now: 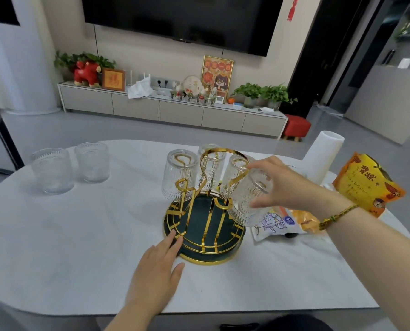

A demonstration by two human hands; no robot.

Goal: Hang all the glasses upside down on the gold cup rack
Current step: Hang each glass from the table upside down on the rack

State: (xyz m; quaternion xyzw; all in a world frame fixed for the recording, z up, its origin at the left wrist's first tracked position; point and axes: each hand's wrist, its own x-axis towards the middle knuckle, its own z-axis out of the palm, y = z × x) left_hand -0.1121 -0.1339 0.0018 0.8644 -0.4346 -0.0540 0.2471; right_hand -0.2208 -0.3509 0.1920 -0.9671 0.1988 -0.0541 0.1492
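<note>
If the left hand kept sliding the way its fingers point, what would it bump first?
The left hand lies flat on the table, fingers pointing at the gold cup rack. Its fingertips already look to be at the rack's round base rim, so it would likely meet that first.

I have one head view only, looking forward and down across the white table (84,235). It sits close above the hands.
</note>
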